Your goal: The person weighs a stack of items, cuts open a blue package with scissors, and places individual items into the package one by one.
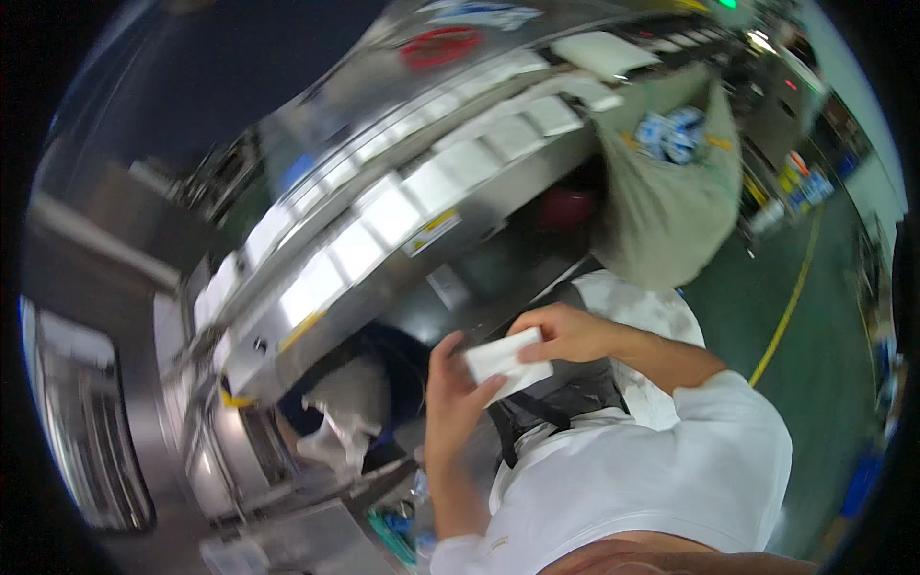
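Between my two hands is a small white rectangular pad (508,360) that looks like folded tissue, held in front of my body. My left hand (450,391) grips its left end, with the thumb along the lower edge. At the other end, my right hand (572,334) pinches it with thumb and fingers. Beyond my hands, a metal conveyor (383,257) curves past, carrying rows of similar white pads (391,206). Motion blur hides finer detail on the pad.
A beige cloth bag (666,225) with blue-and-white wrappers (673,134) hangs at the conveyor's right end. A dark bin (402,374) with crumpled white material (337,422) stands left of my hands. A yellow line (791,302) runs along the green floor at right.
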A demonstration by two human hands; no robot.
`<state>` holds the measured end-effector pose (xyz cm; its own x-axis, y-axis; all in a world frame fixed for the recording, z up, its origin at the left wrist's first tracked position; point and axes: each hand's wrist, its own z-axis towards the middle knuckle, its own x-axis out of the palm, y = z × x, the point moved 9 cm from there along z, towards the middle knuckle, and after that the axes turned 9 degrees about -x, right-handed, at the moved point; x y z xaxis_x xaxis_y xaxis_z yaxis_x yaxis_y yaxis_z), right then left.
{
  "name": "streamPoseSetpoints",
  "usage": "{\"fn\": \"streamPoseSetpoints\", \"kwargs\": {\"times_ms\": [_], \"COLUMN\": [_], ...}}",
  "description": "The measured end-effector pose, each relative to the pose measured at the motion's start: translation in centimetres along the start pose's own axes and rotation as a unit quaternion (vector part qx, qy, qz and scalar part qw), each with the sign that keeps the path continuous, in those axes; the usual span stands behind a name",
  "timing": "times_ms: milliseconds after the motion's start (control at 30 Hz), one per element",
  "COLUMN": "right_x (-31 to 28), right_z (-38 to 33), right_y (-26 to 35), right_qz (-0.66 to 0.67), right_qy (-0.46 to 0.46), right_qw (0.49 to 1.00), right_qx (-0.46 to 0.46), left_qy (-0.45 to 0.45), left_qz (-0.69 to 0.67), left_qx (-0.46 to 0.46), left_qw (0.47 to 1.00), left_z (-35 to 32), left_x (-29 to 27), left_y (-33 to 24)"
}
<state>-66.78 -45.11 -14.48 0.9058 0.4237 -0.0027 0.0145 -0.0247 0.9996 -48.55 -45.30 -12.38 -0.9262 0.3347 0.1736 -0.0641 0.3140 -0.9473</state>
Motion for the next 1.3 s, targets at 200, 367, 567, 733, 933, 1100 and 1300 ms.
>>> {"fn": "streamPoseSetpoints", "kwargs": {"times_ms": [200,367,567,733,933,1100,1300], "right_x": [0.3,0.6,-10.3,-25.4,-23.5,-23.4,-21.5], "right_z": [-0.6,-0.1,2.4,1.4,10.2,15.4,16.5], "right_y": [-0.4,0.6,6.1,13.4,11.1,9.1,7.9], "right_qz": [0.096,0.052,0.053,-0.429,-0.582,-0.657,-0.689], "right_qy": [-0.090,-0.043,-0.136,-0.378,-0.262,-0.238,-0.243], "right_qw": [0.991,0.998,0.976,0.776,0.738,0.703,0.646], "right_qx": [0.013,-0.014,-0.160,-0.265,-0.221,-0.134,-0.219], "left_qy": [0.010,-0.025,-0.023,0.016,0.029,0.021,0.005], "left_qz": [-0.083,-0.043,-0.021,0.030,0.008,0.009,0.008], "left_qx": [-0.006,-0.005,0.007,0.002,-0.005,-0.013,-0.008], "left_qw": [0.996,0.999,0.999,0.999,1.000,1.000,1.000], "left_z": [0.1,0.2,-0.6,-0.3,-0.3,-0.8,-0.8], "left_x": [0.3,-0.1,0.0,1.0,1.9,1.4,0.8], "left_y": [1.4,1.4,1.0,1.7,2.4,2.3,2.5]}}
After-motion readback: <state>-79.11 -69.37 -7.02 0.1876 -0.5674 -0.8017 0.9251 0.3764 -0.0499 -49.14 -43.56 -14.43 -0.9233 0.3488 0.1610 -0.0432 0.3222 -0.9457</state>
